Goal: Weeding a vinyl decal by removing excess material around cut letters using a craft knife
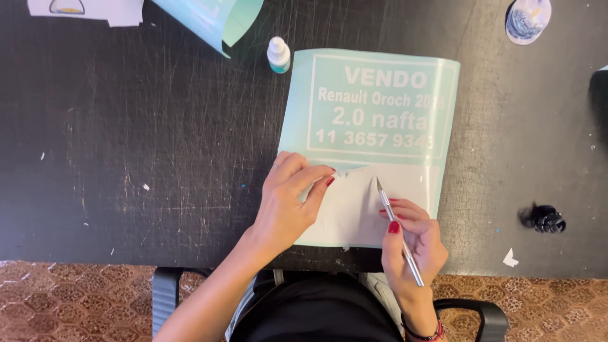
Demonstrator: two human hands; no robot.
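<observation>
Armrest (487,315) of black chair nearest, over patterned floor. Right hand (415,244) clenched round slim silver craft knife (399,229), tip on white peeled area. Left hand (288,199) pinching lifted white film on pale teal vinyl sheet (373,136), white lettering inside white rectangle, flat on scratched black table (139,145). Beyond, small white dropper bottle (278,54), curled teal sheet (212,19).
</observation>
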